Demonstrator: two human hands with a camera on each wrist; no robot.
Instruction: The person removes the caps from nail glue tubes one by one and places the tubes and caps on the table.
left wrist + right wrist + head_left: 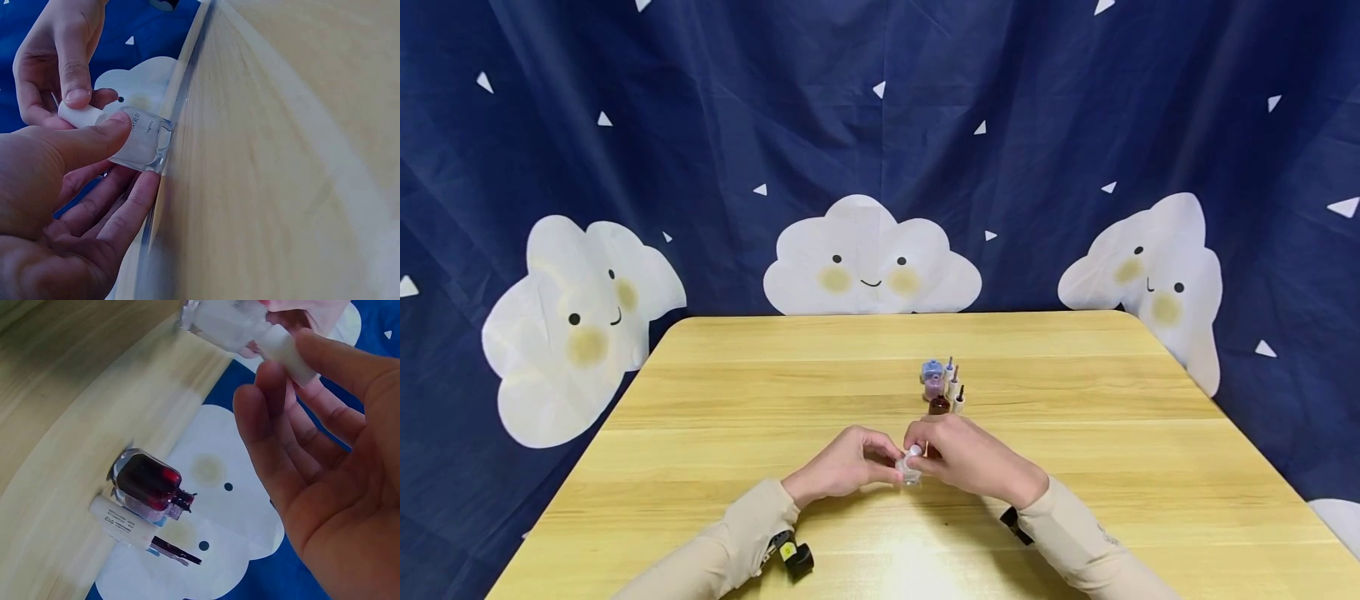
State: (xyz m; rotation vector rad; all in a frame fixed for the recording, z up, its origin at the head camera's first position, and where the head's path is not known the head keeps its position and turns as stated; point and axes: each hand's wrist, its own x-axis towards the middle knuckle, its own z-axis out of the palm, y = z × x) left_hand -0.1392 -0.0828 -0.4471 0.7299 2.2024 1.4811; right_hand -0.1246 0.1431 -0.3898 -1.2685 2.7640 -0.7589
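Note:
A clear nail polish bottle (140, 140) with whitish contents stands at the table's middle, its white cap (80, 115) on the neck. My left hand (844, 465) holds the bottle's body between thumb and fingers. From the other side, my right hand (964, 454) pinches the cap, thumb against index finger in the right wrist view. Just beyond the right hand stands an uncapped dark red nail polish bottle (149, 480). Beside it a white cap (122, 522) stands with its dark-coated brush pointing up.
Behind the dark red bottle are an uncapped purple bottle (933, 387) and an uncapped blue bottle (932, 369). Their white caps, brushes up, line up on the right. The wooden table (737, 392) ends at a dark blue curtain (722, 125) with clouds.

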